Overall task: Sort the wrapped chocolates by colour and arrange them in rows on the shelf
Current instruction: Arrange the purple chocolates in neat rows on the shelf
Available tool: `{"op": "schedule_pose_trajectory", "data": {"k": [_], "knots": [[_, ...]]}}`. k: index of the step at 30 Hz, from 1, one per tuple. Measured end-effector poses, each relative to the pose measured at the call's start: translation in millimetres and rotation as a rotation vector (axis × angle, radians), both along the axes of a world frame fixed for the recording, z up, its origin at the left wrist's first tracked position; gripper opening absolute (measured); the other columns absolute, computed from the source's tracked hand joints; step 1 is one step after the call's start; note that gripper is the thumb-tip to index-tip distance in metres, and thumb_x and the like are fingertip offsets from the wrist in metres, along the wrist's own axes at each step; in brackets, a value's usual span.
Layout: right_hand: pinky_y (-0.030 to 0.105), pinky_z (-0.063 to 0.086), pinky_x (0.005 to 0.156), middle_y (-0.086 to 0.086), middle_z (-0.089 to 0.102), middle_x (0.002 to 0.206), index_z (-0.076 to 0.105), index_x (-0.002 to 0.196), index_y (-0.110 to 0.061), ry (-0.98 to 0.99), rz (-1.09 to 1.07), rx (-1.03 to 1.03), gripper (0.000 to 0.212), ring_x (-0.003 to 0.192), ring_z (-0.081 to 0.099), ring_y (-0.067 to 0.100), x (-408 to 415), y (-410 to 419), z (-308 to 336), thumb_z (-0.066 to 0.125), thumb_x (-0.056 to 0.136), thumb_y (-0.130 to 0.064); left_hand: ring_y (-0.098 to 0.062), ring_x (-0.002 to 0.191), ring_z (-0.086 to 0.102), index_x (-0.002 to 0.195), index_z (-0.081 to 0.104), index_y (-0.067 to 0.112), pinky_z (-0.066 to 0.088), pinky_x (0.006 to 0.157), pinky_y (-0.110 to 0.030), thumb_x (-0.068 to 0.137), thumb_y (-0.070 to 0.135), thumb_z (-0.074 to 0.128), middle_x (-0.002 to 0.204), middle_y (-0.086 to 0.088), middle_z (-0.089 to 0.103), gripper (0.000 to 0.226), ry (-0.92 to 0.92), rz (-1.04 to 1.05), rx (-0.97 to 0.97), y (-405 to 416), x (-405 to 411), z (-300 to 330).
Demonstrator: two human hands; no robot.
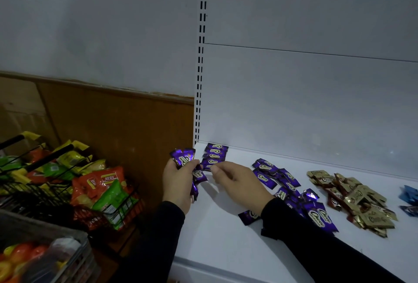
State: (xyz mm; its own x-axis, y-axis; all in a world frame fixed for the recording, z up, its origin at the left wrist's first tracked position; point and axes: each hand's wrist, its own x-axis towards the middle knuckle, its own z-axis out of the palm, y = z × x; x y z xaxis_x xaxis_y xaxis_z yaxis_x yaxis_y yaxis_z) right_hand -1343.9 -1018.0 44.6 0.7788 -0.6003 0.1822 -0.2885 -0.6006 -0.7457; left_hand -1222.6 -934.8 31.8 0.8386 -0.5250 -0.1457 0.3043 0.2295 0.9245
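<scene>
Purple chocolates (213,156): glossy foil wrap; shelf (226,233): smooth matt white, prob. painted metal.

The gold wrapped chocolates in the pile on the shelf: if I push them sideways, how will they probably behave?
The gold wrapped chocolates look small and flat, so they would probably slide on the smooth white shelf, not roll. They lie overlapping in a loose heap, so a push likely scatters them. The glossy foil suggests they are slippery to pinch.
</scene>
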Motion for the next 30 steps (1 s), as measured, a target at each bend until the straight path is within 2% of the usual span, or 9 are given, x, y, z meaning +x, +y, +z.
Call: {"op": "schedule_pose_trajectory", "data": {"k": [3, 7, 11, 14, 18, 21, 23, 26, 30], "knots": [[0.035, 0.057, 0.082, -0.006, 0.072, 0.08, 0.07, 0.101, -0.023, -0.099, 0.008, 0.272, 0.026, 0.077, 0.071, 0.012, 2.1, 12.4, 4.4, 0.057, 0.095, -0.045, -0.026, 0.08, 0.075, 0.105, 0.067, 0.01, 0.062, 0.071, -0.04, 0.09, 0.006, 0.069, 0.094, -0.011, 0.075, 0.016, -0.053, -0.036, -0.003, 2.8, -7.0, 1.3], [0.045, 0.056, 0.085, 0.008, 0.076, 0.084, 0.068, 0.102, -0.018, -0.149, -0.032, 0.456, 0.021, 0.074, 0.071, 0.018, 6.4, 21.1, 5.9, 0.075, 0.086, -0.028, -0.03, 0.085, 0.074, 0.105, 0.067, 0.004, 0.061, 0.068, -0.041, 0.092, 0.003, 0.064, 0.096, -0.016, 0.074, 0.014, -0.084, -0.063, -0.027, 6.5, -12.7, 2.7], [0.045, 0.058, 0.083, 0.014, 0.075, 0.086, 0.062, 0.102, -0.012, -0.192, -0.065, 0.625, 0.028, 0.083, 0.074, 0.029, 9.0, 23.4, 6.3, 0.08, 0.081, -0.014, -0.03, 0.083, 0.073, 0.106, 0.067, 0.006, 0.061, 0.064, -0.042, 0.092, 0.005, 0.065, 0.097, -0.016, 0.074, 0.014, -0.091, -0.078, -0.027, 12.2, -14.4, 4.5], [0.032, 0.054, 0.07, 0.006, 0.076, 0.085, 0.063, 0.101, -0.018, -0.111, -0.118, 0.483, 0.027, 0.074, 0.071, 0.019, 4.9, 17.4, 6.9, 0.08, 0.08, -0.019, -0.014, 0.064, 0.064, 0.102, 0.066, 0.009, 0.047, 0.046, -0.024, 0.094, 0.007, 0.064, 0.094, -0.012, 0.073, 0.009, -0.137, -0.032, 0.017, 19.8, -8.2, 4.6], [0.015, 0.047, 0.067, -0.006, 0.071, 0.089, 0.068, 0.097, -0.023, 0.015, -0.178, 0.039, 0.013, 0.074, 0.064, 0.008, -0.6, 7.6, 0.4, 0.071, 0.087, -0.03, -0.016, 0.078, 0.068, 0.103, 0.063, 0.014, 0.044, 0.048, -0.024, 0.095, 0.008, 0.064, 0.098, -0.008, 0.072, 0.01, -0.161, -0.037, 0.044, 26.7, 6.5, 0.7], [0.021, 0.041, 0.073, -0.003, 0.066, 0.106, 0.067, 0.111, -0.022, 0.202, -0.149, -0.393, 0.02, 0.095, 0.061, 0.014, 4.5, 6.5, -5.3, 0.058, 0.096, -0.031, -0.017, 0.069, 0.062, 0.11, 0.062, 0.014, 0.045, 0.048, -0.025, 0.094, 0.008, 0.066, 0.094, -0.012, 0.071, 0.017, -0.162, -0.046, 0.068, 29.0, 10.4, -1.5], [0.026, 0.037, 0.07, -0.001, 0.061, 0.109, 0.066, 0.111, -0.022, 0.264, -0.125, -0.564, 0.022, 0.101, 0.058, 0.019, 8.6, 6.9, -7.8, 0.049, 0.1, -0.029, -0.016, 0.063, 0.059, 0.11, 0.063, 0.014, 0.046, 0.048, -0.026, 0.093, 0.008, 0.067, 0.09, -0.014, 0.07, 0.019, -0.168, -0.054, 0.071, 29.1, 10.9, -2.7], [0.028, 0.038, 0.07, -0.001, 0.061, 0.11, 0.068, 0.109, -0.023, 0.263, -0.068, -0.638, 0.025, 0.103, 0.058, 0.02, 11.3, 5.8, -10.6, 0.045, 0.1, -0.026, -0.016, 0.062, 0.058, 0.108, 0.062, 0.017, 0.046, 0.049, -0.025, 0.092, 0.009, 0.068, 0.085, -0.013, 0.068, 0.019, -0.174, -0.047, 0.08, 28.5, 11.2, -3.6], [0.032, 0.047, 0.085, 0.003, 0.066, 0.111, 0.071, 0.115, -0.02, 0.292, 0.065, -0.617, 0.029, 0.105, 0.059, 0.021, 10.9, 1.7, -17.4, 0.045, 0.101, -0.026, -0.016, 0.063, 0.058, 0.107, 0.062, 0.017, 0.046, 0.049, -0.026, 0.092, 0.01, 0.069, 0.082, -0.012, 0.066, 0.018, -0.175, -0.04, 0.072, 27.8, 12.0, -5.9]]}}
